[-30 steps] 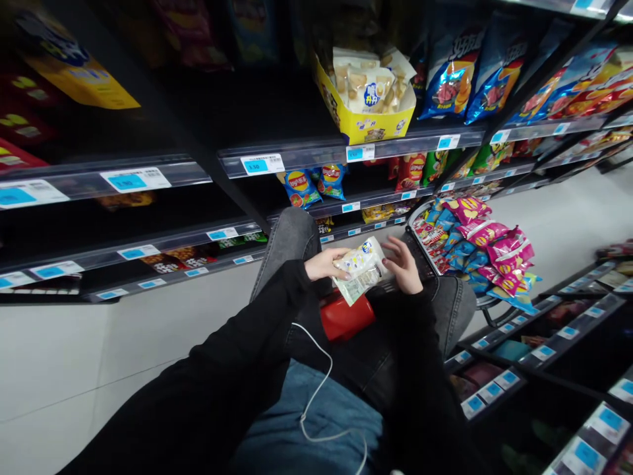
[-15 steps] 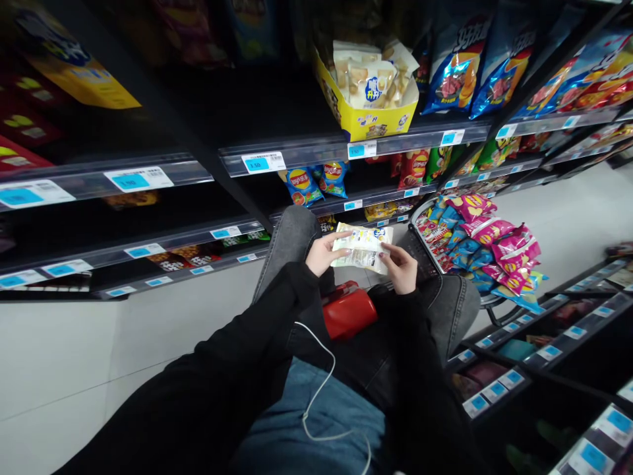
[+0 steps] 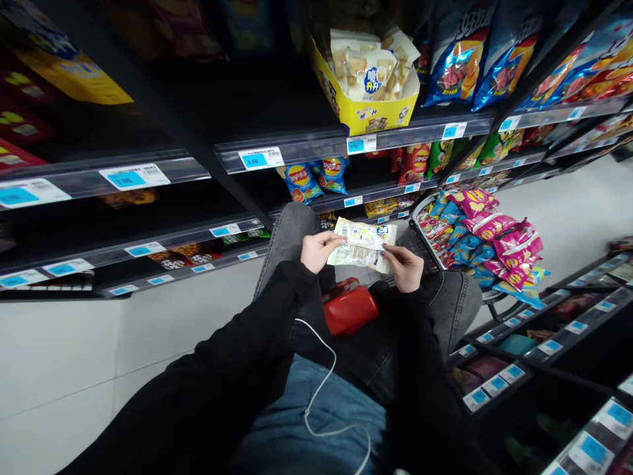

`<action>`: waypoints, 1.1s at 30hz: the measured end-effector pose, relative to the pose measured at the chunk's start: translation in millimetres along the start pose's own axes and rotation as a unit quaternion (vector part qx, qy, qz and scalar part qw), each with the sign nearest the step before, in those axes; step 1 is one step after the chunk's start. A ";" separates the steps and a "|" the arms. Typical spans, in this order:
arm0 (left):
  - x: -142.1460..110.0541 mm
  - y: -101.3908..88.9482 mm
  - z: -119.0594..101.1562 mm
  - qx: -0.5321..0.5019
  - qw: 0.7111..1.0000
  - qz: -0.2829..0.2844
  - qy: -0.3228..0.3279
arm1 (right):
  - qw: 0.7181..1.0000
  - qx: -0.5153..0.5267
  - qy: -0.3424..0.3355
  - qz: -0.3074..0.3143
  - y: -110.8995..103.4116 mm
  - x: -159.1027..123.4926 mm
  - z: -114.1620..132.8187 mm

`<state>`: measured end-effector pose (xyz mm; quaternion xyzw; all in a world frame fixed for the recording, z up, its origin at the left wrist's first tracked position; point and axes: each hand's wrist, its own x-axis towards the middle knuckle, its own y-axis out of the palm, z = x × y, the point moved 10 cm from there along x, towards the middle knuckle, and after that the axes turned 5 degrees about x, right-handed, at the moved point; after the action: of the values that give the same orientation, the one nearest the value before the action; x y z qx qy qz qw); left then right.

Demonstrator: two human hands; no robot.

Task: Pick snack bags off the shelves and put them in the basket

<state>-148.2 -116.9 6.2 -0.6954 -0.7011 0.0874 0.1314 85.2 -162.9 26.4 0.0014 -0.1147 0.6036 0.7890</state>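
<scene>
Held flat over my lap is a white snack packet [image 3: 363, 245] with printed text on the side facing me. My left hand [image 3: 317, 251] pinches its left end between thumb and fingers. At the right end, my right hand [image 3: 404, 266] grips the packet the same way. Just below the packet, a red pouch [image 3: 349, 309] rests in my lap. On the shelf ahead stands a yellow display box [image 3: 378, 120], holding similar pale snack bags [image 3: 366, 74].
A shopping basket or cart [image 3: 436, 254] heaped with pink and blue chip bags [image 3: 504, 241] stands at my right. Blue Lay's chip bags [image 3: 302, 183] sit on a lower shelf. A white cable [image 3: 329, 376] runs down my front. Another shelf rack [image 3: 548, 343] borders the right side.
My hands have moved slightly apart, and the packet in them is a little more tilted. The camera view has shifted slightly.
</scene>
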 end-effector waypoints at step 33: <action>-5.0 39.8 14.9 -0.199 0.958 0.162 -0.125 | 0.992 0.119 0.044 0.012 4.9 1.6 -3.2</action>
<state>-114.8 -120.4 -20.5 -0.7953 -0.5930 0.0527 -0.1142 81.5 -159.5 22.9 0.0678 -0.0071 0.6216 0.7804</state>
